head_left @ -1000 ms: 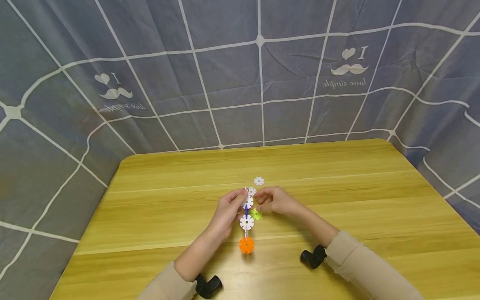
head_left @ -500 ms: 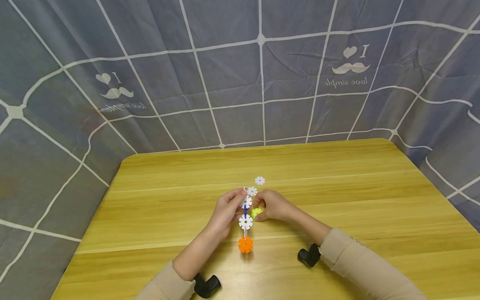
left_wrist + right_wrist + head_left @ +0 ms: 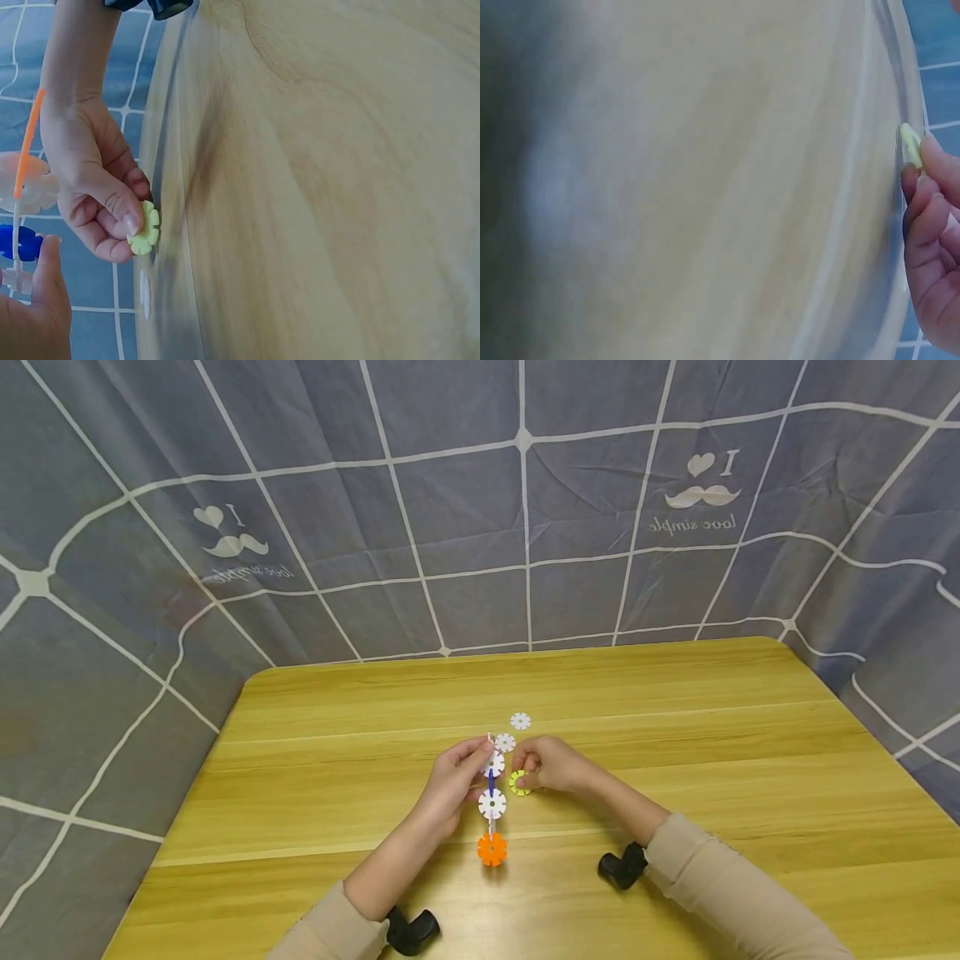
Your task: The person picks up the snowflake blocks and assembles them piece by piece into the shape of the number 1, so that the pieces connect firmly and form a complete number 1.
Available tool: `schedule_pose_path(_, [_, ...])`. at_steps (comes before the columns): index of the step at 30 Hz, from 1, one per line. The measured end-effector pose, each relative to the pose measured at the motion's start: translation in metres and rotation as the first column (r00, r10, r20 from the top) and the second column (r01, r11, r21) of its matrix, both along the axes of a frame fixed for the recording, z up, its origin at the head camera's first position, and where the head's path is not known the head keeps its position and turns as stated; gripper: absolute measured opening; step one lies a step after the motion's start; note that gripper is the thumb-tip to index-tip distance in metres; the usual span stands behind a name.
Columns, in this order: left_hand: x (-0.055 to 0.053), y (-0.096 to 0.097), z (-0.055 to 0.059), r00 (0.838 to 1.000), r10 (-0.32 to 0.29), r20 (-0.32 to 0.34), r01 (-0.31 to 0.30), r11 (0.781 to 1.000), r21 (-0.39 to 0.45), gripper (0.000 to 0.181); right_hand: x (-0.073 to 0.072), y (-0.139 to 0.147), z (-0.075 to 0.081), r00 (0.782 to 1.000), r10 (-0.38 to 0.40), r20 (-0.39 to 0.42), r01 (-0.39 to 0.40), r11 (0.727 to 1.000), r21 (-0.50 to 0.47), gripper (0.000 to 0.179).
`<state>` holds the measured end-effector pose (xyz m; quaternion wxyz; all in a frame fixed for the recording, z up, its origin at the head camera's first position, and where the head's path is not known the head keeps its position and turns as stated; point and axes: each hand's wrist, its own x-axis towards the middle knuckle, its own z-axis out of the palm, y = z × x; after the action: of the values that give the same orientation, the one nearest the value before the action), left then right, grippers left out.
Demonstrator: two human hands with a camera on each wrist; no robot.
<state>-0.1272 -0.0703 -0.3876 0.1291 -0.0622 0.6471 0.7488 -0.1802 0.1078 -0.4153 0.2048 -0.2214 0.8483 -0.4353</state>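
My left hand (image 3: 453, 781) grips the far end of a chain of notched plastic snowflake discs. Along it come a white disc, a blue disc (image 3: 28, 244) set edge-on, another white disc (image 3: 492, 804), a pale edge-on piece and an orange disc (image 3: 492, 850) at the near end. Just right of the chain, my right hand (image 3: 555, 766) pinches a yellow-green disc (image 3: 145, 232) between thumb and fingers, part of its face covered by the thumb. The right wrist view shows that same yellow-green disc (image 3: 910, 142) at the fingertips, close to the picture's right edge.
Two loose white discs, one nearer (image 3: 505, 742) and one farther (image 3: 521, 721), lie beyond the hands on the wooden table (image 3: 360, 710). Black devices (image 3: 412, 932) sit under both wrists. A grey gridded curtain (image 3: 465, 510) hangs behind the table.
The right hand has come down to the yellow-green disc, taken it between thumb and fingers, and drawn it slightly right, away from the chain. The left hand and the chain have hardly moved.
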Motion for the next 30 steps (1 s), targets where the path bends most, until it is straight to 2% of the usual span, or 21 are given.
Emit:
schedule_pose_path(5, [0.000,0.000,0.001,1.000,-0.017,-0.006,0.017,1.000,0.018,0.042,-0.002,0.005,0.005,0.997,-0.026,0.073,0.030,0.998,-0.056,0.013])
schedule_pose_path(14, [0.002,0.002,-0.001,1.000,-0.027,0.002,0.027,0.999,0.030,0.043,-0.008,0.013,0.016,0.989,-0.069,0.133,0.092,0.980,-0.175,0.017])
schedule_pose_path(23, [0.003,0.004,-0.002,0.999,-0.038,-0.003,0.038,0.999,0.031,0.044,-0.010,0.017,0.024,0.979,-0.133,0.154,0.161,0.969,-0.186,0.019])
schedule_pose_path(30, [0.005,0.004,-0.001,0.999,-0.051,-0.006,0.051,0.998,0.038,0.045,-0.012,0.020,0.030,0.976,-0.152,0.156,0.184,0.959,-0.216,0.020])
